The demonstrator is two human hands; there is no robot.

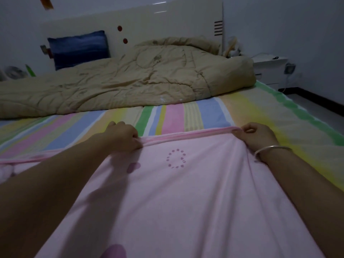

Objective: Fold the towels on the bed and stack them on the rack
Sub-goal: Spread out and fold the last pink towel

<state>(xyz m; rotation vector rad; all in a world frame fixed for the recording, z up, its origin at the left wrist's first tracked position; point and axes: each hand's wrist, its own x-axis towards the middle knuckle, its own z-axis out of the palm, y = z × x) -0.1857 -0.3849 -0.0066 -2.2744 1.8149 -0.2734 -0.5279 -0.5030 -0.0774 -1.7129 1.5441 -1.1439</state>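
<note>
A large pink towel (182,198) with purple dot prints lies spread over the near part of the bed, on the striped sheet (173,118). My left hand (123,135) grips the towel's far hem near its middle. My right hand (257,135), with a silver bangle on the wrist, pinches the same hem at the far right corner. The hem runs taut between the two hands. The towel's left part trails off toward the left edge of the view. No rack is in sight.
A crumpled tan quilt (130,81) covers the far half of the bed. A blue pillow (80,48) leans on the cream headboard (149,21). A white nightstand (270,69) stands at the right, with floor beside the bed.
</note>
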